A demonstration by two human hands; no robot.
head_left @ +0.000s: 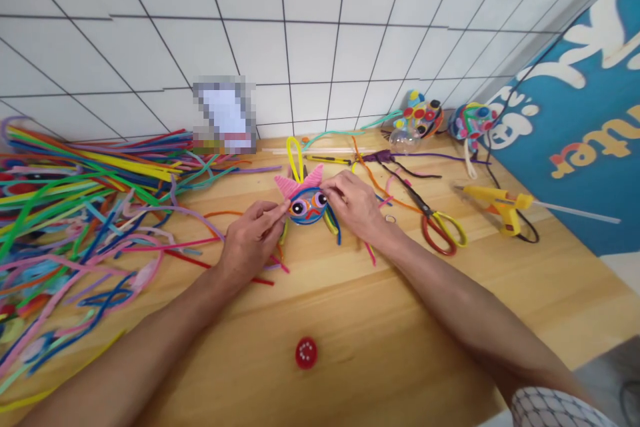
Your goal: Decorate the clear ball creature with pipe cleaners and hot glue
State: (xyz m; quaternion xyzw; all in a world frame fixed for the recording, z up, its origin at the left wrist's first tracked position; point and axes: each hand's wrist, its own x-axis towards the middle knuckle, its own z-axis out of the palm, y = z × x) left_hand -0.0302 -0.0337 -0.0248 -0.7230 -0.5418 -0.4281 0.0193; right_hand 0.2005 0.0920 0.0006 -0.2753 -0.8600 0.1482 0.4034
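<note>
Between my two hands is a pipe-cleaner doll (309,208) with a round clear face rimmed in blue, two large eyes and a red mouth. Pink pointed ears (287,185) and a yellow loop (295,157) top it. Blue, green and yellow strands hang at its side. My left hand (256,235) pinches the face's left edge. At the right edge, by the ear and eye, the fingers of my right hand (353,203) are pressed together on the doll. A small red round piece with white beads (306,353) lies on the table nearer to me.
A heap of pipe cleaners (100,213) spreads over the left side. To the right lie scissors (437,223) and a yellow glue gun (500,203). A yellow cutter (327,160) and two decorated balls (420,113) are near the tiled wall (320,53); a blurred-out screen (227,113) leans there.
</note>
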